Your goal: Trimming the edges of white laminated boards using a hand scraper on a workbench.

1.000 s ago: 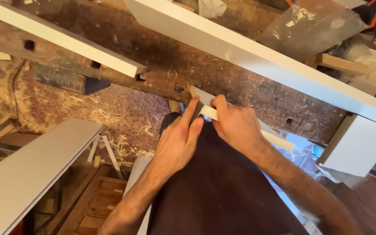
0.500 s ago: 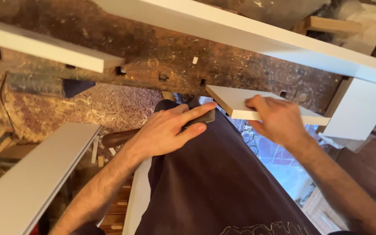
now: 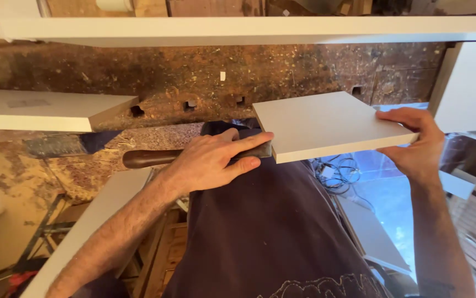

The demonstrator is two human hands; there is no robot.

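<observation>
Mid-step, by the look of it: edge work on a small white board, held flat and level out over the lap, near side of the bench. Left hand wrapped round a tool with a dark brown handle, index finger stretched along it toward the board's left near corner, the other fingers curled tight on the grip. Working end pressed against the board's near-left edge — blade or file, cannot tell which, as the fingers hide most of it. Right hand at the board's right edge, thumb on top, fingers underneath, pinching the board to steady it.

Next move, as a judgement: firm hold on the right, tool kept flush to the edge, stroke along the edge rather than into it — a slip could chip the white face or run toward the lap.

Long white panels across the far side, another at left over the worn, rusty bench face. Sawdust on the floor below left. No containers in view, so nothing to report inside any.
</observation>
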